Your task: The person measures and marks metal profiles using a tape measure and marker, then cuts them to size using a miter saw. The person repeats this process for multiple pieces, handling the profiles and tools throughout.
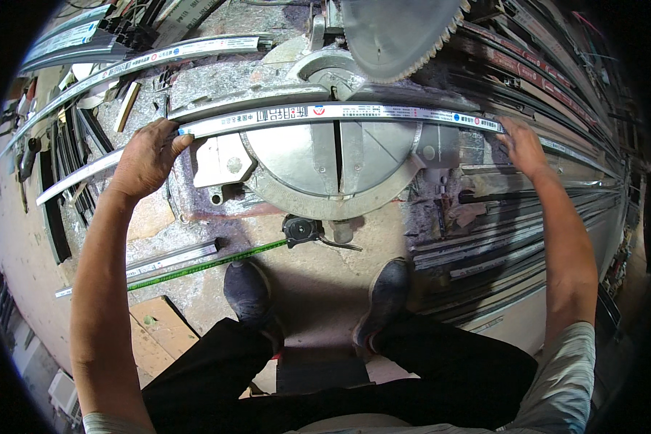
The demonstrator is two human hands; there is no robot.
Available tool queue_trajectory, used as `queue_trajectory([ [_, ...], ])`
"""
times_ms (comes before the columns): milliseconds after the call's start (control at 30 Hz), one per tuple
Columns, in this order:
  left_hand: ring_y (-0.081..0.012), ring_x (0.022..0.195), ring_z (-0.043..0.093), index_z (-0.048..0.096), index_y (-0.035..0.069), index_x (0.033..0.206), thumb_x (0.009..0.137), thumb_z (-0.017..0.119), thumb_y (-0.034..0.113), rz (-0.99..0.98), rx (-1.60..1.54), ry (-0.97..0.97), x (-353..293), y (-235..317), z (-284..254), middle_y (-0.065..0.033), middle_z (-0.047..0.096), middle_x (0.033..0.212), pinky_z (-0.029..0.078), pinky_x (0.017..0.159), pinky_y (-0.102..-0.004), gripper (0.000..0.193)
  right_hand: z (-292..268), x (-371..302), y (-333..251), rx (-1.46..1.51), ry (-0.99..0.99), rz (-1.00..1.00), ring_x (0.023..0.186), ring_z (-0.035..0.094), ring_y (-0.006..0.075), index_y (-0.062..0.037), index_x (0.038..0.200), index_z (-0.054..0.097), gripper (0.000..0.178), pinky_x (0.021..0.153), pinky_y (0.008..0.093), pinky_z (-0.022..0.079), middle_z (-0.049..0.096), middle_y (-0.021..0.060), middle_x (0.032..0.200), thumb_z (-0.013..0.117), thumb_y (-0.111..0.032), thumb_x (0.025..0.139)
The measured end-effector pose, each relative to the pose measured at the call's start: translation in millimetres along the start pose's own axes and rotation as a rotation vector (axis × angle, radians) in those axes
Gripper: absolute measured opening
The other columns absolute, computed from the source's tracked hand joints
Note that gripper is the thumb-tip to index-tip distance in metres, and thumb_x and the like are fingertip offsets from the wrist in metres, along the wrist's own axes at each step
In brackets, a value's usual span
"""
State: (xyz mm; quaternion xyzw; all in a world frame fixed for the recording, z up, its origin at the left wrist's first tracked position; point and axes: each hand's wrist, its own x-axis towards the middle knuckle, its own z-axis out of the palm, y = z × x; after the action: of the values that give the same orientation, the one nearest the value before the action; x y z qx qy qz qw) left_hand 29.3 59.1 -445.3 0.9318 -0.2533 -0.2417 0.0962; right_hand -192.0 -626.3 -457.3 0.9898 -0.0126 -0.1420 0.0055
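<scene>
A long aluminium profile point(282, 119) with a printed white film lies across the round metal table point(289, 155) of a miter saw, close along its fence point(253, 101). My left hand point(148, 155) grips the profile left of the saw table, thumb toward the saw. At the right, my right hand point(522, 146) is closed round the same profile; its fingertips are partly hidden behind it. The toothed saw blade point(401, 36) is raised above the far side of the table, beyond the profile. Both ends of the profile reach well past my hands.
A black tape measure point(302, 230) lies before the saw with its green tape point(210, 265) drawn out leftward. Stacked profiles point(499, 246) fill the right side. Another long profile point(173, 52) lies at the far left. Cardboard point(159, 333) lies beside my feet point(247, 289).
</scene>
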Motion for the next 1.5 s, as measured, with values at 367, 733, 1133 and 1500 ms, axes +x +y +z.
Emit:
queue_trajectory([
  [367, -0.0377, 0.084, 0.059, 0.064, -0.004, 0.094, 0.109, 0.056, 0.064, 0.081, -0.020, 0.075, -0.1, -9.4, 2.7, -0.0188, 0.060, 0.086, 0.048, 0.079, -0.0501, 0.070, -6.5, 3.8, -2.1, -0.048, -0.029, 0.002, 0.115, 0.066, 0.0490, -0.0042, 0.136, 0.065, 0.037, 0.099, 0.0547, 0.053, 0.073, 0.0261, 0.121, 0.072, -0.013, 0.101],
  [733, -0.0346, 0.080, 0.056, 0.059, -0.002, 0.087, 0.106, 0.055, 0.069, 0.086, -0.043, 0.096, 5.3, -24.8, 13.9, -0.0166, 0.056, 0.081, 0.047, 0.077, -0.0500, 0.074, -13.3, 6.5, -6.2, -0.048, -0.106, 0.028, 0.116, 0.067, 0.0483, -0.0036, 0.139, 0.064, 0.040, 0.099, 0.0548, 0.054, 0.074, 0.0263, 0.119, 0.072, -0.017, 0.102],
  [1133, -0.0348, 0.086, 0.059, 0.064, -0.001, 0.094, 0.107, 0.057, 0.066, 0.170, -0.051, 0.146, 3.5, -24.9, 15.0, -0.0166, 0.062, 0.087, 0.048, 0.080, -0.0500, 0.068, -7.0, 5.4, -2.0, -0.062, -0.055, -0.031, 0.119, 0.066, 0.0472, -0.0042, 0.140, 0.063, 0.040, 0.102, 0.0551, 0.052, 0.073, 0.0257, 0.122, 0.071, -0.015, 0.102],
  [1500, -0.0372, 0.085, 0.059, 0.060, -0.001, 0.091, 0.106, 0.054, 0.070, 0.119, -0.021, 0.113, 4.1, -20.1, 12.3, -0.0179, 0.059, 0.084, 0.048, 0.080, -0.0504, 0.073, -19.6, 5.4, -27.2, 0.151, -0.033, -0.001, 0.128, 0.065, 0.0441, -0.0060, 0.145, 0.065, 0.048, 0.109, 0.0499, 0.051, 0.071, 0.0235, 0.136, 0.074, -0.023, 0.101],
])
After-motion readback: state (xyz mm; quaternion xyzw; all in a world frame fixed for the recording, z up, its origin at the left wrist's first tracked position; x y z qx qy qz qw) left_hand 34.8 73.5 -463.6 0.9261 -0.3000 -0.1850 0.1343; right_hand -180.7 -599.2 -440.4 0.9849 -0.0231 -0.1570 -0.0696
